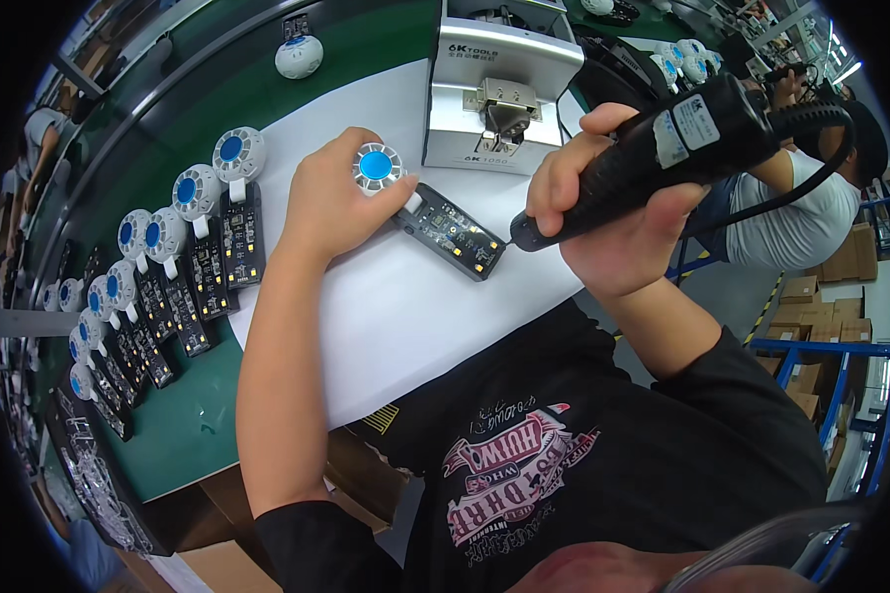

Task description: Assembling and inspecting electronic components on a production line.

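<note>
My left hand (324, 198) is closed round a small device made of a round white head with a blue disc (377, 166) and a black body with an exposed circuit board (453, 232). The device lies over a white sheet (396, 326). In my right hand (618, 247) is a black electric screwdriver (653, 153), tilted with its nose down to the left. Its tip is close to the far right edge of the circuit board; whether the two touch, I cannot tell.
A silver screw feeder (499, 69) stands behind the sheet. Several similar devices (208, 262) line the left of the green table (193, 425). A dark tray of small clear parts (104, 474) sits at the left edge. The screwdriver's cord (811, 183) loops right, near another person (796, 217).
</note>
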`<state>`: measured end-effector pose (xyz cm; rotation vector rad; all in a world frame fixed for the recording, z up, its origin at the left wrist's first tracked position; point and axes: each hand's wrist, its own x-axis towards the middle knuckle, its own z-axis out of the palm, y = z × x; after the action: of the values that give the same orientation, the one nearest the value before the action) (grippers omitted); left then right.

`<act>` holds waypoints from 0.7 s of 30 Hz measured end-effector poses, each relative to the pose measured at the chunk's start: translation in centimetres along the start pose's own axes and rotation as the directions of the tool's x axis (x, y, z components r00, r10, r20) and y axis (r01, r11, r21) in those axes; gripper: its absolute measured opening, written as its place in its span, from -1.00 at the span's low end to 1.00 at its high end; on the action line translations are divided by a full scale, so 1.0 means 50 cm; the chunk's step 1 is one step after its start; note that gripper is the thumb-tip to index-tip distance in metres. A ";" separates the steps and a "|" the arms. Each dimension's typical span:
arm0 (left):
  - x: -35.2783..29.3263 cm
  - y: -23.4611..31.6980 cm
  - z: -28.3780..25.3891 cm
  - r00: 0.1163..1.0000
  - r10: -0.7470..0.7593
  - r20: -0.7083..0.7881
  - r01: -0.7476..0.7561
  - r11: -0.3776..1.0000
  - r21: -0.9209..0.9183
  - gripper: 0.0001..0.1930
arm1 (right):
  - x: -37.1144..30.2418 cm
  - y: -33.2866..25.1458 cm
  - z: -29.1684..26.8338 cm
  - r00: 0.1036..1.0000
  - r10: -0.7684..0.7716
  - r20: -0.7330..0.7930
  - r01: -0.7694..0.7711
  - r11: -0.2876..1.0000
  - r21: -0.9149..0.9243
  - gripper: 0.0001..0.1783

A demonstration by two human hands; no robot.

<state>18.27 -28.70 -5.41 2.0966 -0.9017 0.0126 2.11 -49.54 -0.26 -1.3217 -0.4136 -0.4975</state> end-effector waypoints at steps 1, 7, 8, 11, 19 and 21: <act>0.000 -0.001 -0.001 1.000 -0.002 -0.001 0.002 1.000 0.001 -0.51 | 0.000 0.002 0.002 1.000 0.000 -0.002 0.000 1.000 0.000 -0.02; 0.005 -0.001 0.000 0.999 0.030 -0.019 -0.030 1.000 0.004 -0.50 | -0.004 0.014 0.000 0.999 -0.016 0.045 0.013 0.998 0.062 -0.06; 0.009 0.001 -0.004 0.999 0.043 -0.028 -0.043 0.999 0.005 -0.49 | 0.001 0.016 -0.002 0.999 -0.009 0.050 0.007 0.999 0.044 -0.06; -0.005 0.001 0.003 0.999 0.046 -0.010 -0.046 0.999 -0.011 -0.50 | 0.002 0.004 -0.004 0.999 -0.006 0.047 0.004 0.999 0.048 -0.07; -0.008 0.003 -0.003 1.000 0.028 -0.010 -0.028 0.999 0.024 -0.51 | 0.121 -0.014 -0.016 0.944 -0.328 -0.026 0.323 0.939 -0.120 -0.10; -0.003 0.007 -0.003 0.999 0.033 -0.024 -0.032 0.999 0.031 -0.51 | 0.144 0.000 -0.004 0.901 -0.422 -0.104 0.376 0.877 -0.299 -0.09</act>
<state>18.02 -28.65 -5.12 2.1057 -0.9261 0.0687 8.05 -50.51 3.67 -1.4489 -0.4955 -1.0382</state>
